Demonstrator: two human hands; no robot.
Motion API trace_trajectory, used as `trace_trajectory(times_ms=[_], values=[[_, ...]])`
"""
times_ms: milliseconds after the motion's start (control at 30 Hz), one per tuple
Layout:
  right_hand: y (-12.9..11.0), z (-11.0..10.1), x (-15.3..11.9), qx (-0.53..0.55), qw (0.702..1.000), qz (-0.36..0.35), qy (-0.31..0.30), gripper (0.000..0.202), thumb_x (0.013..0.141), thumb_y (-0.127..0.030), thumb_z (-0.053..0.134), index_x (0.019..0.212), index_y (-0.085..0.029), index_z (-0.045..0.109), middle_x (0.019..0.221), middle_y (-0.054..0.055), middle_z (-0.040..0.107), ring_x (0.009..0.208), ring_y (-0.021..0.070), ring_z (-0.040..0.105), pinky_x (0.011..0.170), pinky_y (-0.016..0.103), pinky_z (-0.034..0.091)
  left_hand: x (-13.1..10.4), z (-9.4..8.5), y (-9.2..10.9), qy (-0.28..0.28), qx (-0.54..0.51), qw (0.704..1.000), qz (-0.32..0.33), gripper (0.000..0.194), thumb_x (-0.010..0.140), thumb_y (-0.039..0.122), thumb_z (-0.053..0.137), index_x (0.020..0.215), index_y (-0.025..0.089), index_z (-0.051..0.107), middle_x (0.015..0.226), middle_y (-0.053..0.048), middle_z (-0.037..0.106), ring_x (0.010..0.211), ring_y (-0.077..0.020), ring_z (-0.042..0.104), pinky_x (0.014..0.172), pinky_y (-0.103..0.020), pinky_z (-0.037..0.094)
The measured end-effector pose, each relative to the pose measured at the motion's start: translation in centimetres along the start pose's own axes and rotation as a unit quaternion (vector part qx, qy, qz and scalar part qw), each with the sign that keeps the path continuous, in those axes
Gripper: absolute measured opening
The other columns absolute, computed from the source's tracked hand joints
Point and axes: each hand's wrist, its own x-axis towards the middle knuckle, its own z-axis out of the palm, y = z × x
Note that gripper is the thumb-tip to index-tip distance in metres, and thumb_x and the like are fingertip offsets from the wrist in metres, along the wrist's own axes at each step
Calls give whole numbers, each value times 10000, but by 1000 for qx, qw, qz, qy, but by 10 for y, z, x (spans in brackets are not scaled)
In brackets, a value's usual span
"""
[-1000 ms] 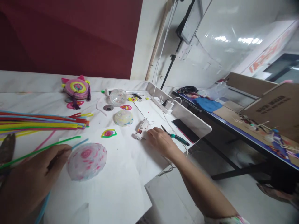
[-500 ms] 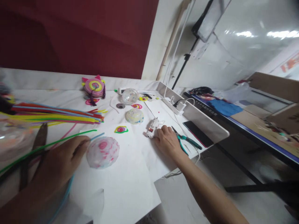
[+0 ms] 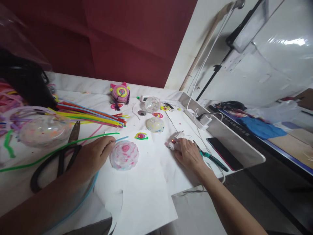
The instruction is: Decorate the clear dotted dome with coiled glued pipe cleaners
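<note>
My left hand (image 3: 95, 153) pinches a blue pipe cleaner (image 3: 91, 185). Its short end pokes out past the fingertips, over the edge of a clear faceted plastic dome (image 3: 124, 156) with pink swirls. Black-handled scissors (image 3: 61, 163) lie beside and partly under this hand, with a green pipe cleaner (image 3: 58, 152) across them. On the right, my right hand (image 3: 189, 152) has its fingers curled over a white hot glue gun (image 3: 172, 143) lying on the table; the palm hides part of the gun. Teal-handled pliers (image 3: 214, 160) rest just right of that hand.
Bundled pipe cleaners (image 3: 95, 116), a clear dome (image 3: 45, 130) and a black object (image 3: 26, 81) occupy the left. Behind are a pink round ornament (image 3: 120, 93), two smaller domes and a coiled eye shape (image 3: 141, 136). A phone (image 3: 223, 151) and chargers (image 3: 205, 120) line the right-hand rim.
The view has swung left, so everything sits further right in the picture. My right hand covers more of the glue gun. My left hand still pinches the blue pipe cleaner by the dome.
</note>
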Motion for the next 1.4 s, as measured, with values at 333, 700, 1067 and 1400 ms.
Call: trace_trajectory(times_ms=[333,700,1067,1400], values=[[-8,-64,-28,295,939,56,170,442,825,-309,635,1225,-230,464,1030,72,611,838,216,638,714,352,538,-4,9,-6,11,-11,1000,8,361,947,477,347,904,246,623,919,-26,765,853,-214,716,752,-297,504],[-61,-110,-16,785,617,62,-15,470,659,-239,771,1084,-262,573,908,37,609,742,208,600,622,369,523,-3,8,-10,16,-6,1000,5,395,956,491,335,900,238,633,871,-34,761,814,-215,716,708,-298,492],[-96,-79,1,853,491,68,-166,281,703,-320,782,901,-193,628,675,-18,524,628,160,553,567,303,516,-3,10,-12,27,-5,1000,7,364,945,465,347,875,245,629,857,-13,758,797,-197,705,698,-275,486],[-103,-80,0,737,640,74,-203,393,894,-471,555,717,-170,737,774,99,734,859,245,687,867,369,516,-6,10,-10,32,-23,999,9,328,954,442,368,882,256,628,868,-5,761,824,-195,719,741,-272,515]])
